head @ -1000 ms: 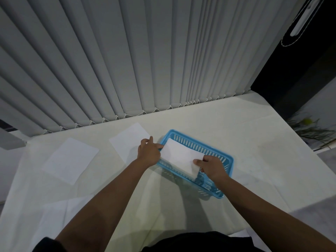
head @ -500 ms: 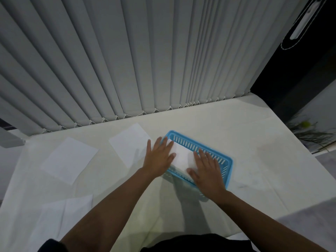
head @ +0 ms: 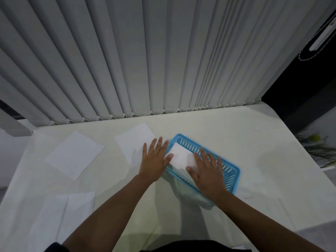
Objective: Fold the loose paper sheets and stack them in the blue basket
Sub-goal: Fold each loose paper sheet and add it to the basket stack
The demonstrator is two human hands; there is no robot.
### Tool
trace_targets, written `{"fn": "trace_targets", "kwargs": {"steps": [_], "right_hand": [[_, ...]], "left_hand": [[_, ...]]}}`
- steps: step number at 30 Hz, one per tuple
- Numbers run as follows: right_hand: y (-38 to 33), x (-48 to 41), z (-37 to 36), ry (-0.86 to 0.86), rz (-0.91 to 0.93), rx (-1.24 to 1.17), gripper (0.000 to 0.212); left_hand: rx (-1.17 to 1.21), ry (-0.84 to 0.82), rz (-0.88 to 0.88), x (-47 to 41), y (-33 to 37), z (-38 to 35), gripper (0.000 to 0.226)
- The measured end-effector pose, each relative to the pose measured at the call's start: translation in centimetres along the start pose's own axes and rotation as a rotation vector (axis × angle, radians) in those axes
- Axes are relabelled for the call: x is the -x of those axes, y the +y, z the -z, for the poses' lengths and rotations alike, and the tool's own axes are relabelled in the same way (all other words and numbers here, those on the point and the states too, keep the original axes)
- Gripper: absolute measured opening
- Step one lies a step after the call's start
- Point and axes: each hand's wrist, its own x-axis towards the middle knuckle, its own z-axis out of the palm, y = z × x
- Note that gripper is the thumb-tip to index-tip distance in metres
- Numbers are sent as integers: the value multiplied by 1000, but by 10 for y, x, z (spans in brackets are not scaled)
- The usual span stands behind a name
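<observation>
Step in hand appears to be seating: the folded sheet (head: 179, 157) lies in the blue basket (head: 233, 174), both the left hand (head: 154, 160) and right hand (head: 207, 171) flat and released, so next comes folding the nearest loose sheet (head: 135, 142) left on the tabletop (head: 254, 142).

Folded paper (head: 179, 157) in basket (head: 234, 171); loose sheets (head: 74, 154) left.
</observation>
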Motion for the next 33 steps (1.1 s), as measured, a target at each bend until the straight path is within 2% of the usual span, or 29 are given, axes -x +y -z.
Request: {"fn": "trace_targets", "kwargs": {"steps": [2, 4, 6, 10, 17, 22, 26, 30, 33], "right_hand": [[-10, -22, 12, 17, 40, -40, 97], [-24, -48, 20, 26, 85, -52, 83], [-43, -74, 24, 21, 134, -47, 74], [-86, -131, 22, -103, 223, 28, 60], [-152, -209, 4, -256, 340, 122, 59], [-171, -238, -9, -319, 379, 183, 58], [-176, -248, -18, -370, 341, 161, 60], [-177, -254, -20, -348, 356, 144, 65], [-177, -255, -16, -320, 415, 128, 55]], "left_hand": [[78, 69, 174, -3, -24, 5, 73], [83, 59, 332, -8, -51, 7, 58], [54, -6, 408, -12, -77, 9, 56], [52, -80, 488, -22, -119, 15, 55], [224, -117, 486, -54, -154, 31, 55], [262, -139, 477, -75, -162, 35, 59], [350, -83, 546, -86, -163, 35, 59], [396, -86, 585, -88, -167, 27, 39], [350, -57, 435, -83, -166, 26, 20]]}}
